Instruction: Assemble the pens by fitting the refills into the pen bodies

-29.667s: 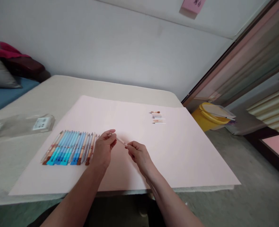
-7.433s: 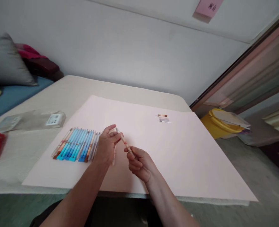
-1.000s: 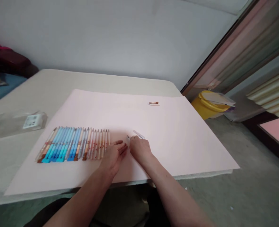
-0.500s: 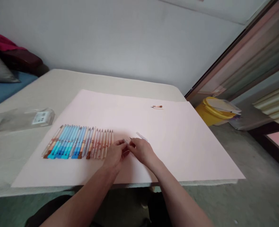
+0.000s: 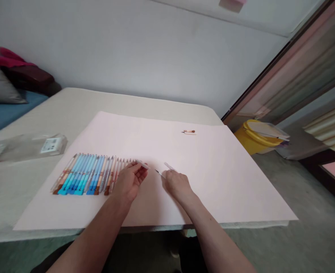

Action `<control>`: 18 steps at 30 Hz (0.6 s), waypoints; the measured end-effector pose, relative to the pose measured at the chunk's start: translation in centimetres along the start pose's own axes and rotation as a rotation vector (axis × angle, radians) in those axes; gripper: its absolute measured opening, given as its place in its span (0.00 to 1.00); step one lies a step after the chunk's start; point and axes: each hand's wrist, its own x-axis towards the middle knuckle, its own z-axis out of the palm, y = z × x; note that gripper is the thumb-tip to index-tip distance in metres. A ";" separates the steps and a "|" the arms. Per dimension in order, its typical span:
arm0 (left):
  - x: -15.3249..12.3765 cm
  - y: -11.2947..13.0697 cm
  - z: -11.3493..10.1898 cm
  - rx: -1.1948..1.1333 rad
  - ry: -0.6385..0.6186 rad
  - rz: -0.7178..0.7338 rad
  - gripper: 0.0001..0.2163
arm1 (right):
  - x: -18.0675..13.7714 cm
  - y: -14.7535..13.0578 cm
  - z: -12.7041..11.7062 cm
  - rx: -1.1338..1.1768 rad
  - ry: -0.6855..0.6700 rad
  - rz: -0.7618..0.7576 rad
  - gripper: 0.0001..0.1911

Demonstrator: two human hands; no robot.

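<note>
My left hand (image 5: 129, 182) is closed on a pale pen barrel (image 5: 142, 164), lifted just right of a row of several blue and brown pens (image 5: 92, 178) lying on the pink paper sheet (image 5: 213, 178). My right hand (image 5: 178, 183) pinches a thin refill with a dark tip (image 5: 158, 173) pointing toward the left hand. A clear pen part (image 5: 169, 166) lies on the sheet right behind the right hand. One small brown-tipped pen part (image 5: 189, 131) lies farther back on the sheet.
A clear plastic packet with a white label (image 5: 28, 147) lies on the beige table (image 5: 79, 102) at left. A yellow bucket (image 5: 251, 139) stands on the floor at right. Cushions (image 5: 2, 83) sit at far left by the wall.
My hands, close together on the sheet a second ago, have drawn apart. The left has lifted the barrel and the right now holds the thin refill.
</note>
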 end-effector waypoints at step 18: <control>0.3 0.6 -0.2 -0.006 0.013 0.072 0.01 | -2.1 -0.1 -1.1 0.236 0.342 -0.215 0.08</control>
